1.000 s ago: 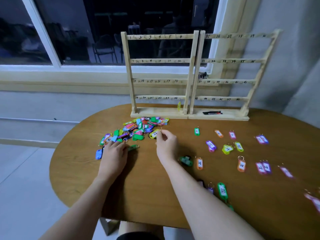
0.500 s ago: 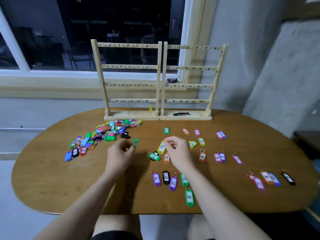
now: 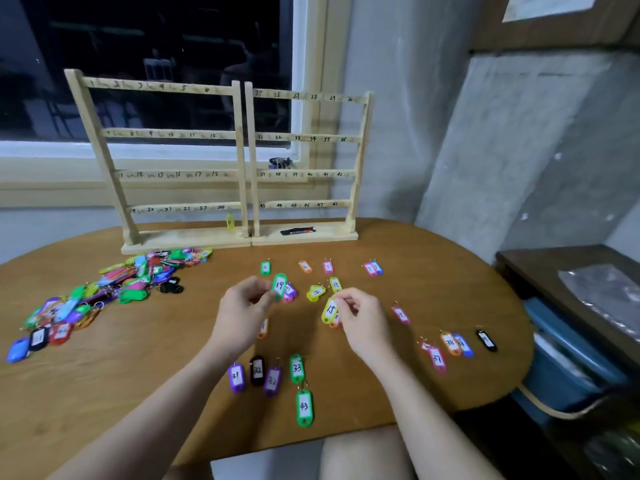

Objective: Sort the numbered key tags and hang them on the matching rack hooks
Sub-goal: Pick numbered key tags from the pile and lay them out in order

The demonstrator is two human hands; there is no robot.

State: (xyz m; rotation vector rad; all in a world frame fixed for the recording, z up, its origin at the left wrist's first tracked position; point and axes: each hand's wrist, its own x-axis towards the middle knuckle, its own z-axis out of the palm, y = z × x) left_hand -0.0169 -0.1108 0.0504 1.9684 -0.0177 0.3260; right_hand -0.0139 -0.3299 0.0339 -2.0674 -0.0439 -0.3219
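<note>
A brown oval counter (image 3: 104,393) is seen under a dark window. At the frame centre, a green tag marked 19 (image 3: 279,286) is pinched by the left hand (image 3: 242,311), and a yellow tag marked 15 (image 3: 330,310) by the right hand (image 3: 360,318). The wooden racks (image 3: 242,161) are placed at the upper middle, an unsorted tag heap (image 3: 114,285) at the left.

Plain indoor room: wooden table (image 3: 104,393), night-dark window (image 3: 156,64), bare concrete wall (image 3: 519,133).

two racks (image 3: 242,161), two hands (image 3: 242,313), one table (image 3: 104,393)
</note>
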